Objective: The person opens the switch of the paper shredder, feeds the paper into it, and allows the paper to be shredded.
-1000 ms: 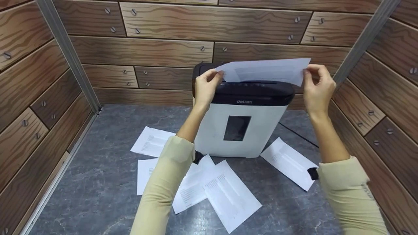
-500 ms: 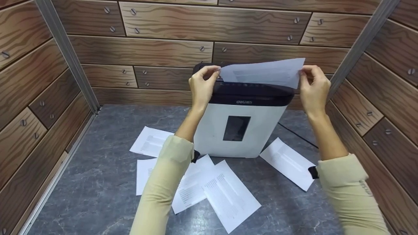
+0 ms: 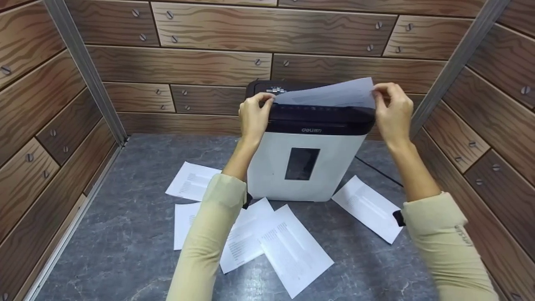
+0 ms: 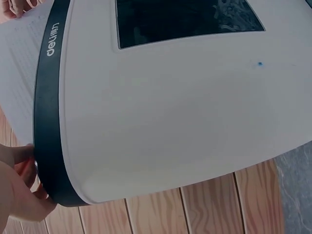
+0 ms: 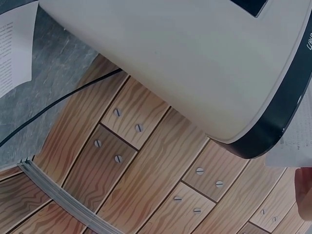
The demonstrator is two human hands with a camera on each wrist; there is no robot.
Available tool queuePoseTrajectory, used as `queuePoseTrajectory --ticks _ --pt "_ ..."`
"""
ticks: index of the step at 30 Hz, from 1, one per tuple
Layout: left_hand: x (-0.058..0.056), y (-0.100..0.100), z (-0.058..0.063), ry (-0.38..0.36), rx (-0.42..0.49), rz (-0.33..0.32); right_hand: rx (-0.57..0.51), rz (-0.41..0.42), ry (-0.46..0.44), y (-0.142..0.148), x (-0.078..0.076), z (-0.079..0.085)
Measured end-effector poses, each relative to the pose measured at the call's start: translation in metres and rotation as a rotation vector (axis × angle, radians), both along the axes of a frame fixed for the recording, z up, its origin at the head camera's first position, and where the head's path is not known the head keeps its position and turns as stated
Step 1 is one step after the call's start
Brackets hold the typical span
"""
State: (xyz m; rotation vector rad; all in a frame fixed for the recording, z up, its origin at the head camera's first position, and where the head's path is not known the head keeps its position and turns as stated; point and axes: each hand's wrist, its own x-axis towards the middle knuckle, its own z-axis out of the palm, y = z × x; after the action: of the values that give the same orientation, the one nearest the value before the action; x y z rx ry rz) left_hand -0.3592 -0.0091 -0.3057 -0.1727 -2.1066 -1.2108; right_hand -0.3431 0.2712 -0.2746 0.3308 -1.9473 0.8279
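Observation:
A white paper shredder (image 3: pixel 267 167) with a black top stands on the floor toward the back. Over its top, a printed sheet of paper (image 3: pixel 334 94) stretches between both hands, its lower edge hidden behind the front of the lid. My left hand (image 3: pixel 254 117) pinches the sheet's left end, fingertips right at the lid's left side. Higher up, the right end is pinched between thumb and fingers of my right hand (image 3: pixel 393 115). The left wrist view shows the sheet (image 4: pixel 19 73) behind the shredder's black rim (image 4: pixel 48 112).
Several printed sheets lie on the grey floor, one in front of the shredder (image 3: pixel 296 251), one at its right (image 3: pixel 368 209), others at the left (image 3: pixel 192 180). A black cord (image 3: pixel 378 170) runs off rightward. Wood-patterned walls (image 3: pixel 271 29) enclose the back and sides.
The sheet has dropped lower toward the shredder's top and shifted left. Both hands have moved left with it, the right one farther, still holding its ends.

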Motion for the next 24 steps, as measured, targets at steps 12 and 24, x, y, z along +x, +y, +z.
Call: queuePoseTrajectory --ticks 12,24 --pt "-0.006 -0.008 -0.007 -0.057 -0.045 0.052 0.024 0.021 -0.045 -0.009 -0.006 -0.008" --pt "-0.003 -0.007 -0.011 -0.045 -0.144 0.02 0.035 0.073 -0.025 -0.016 -0.01 -0.015"
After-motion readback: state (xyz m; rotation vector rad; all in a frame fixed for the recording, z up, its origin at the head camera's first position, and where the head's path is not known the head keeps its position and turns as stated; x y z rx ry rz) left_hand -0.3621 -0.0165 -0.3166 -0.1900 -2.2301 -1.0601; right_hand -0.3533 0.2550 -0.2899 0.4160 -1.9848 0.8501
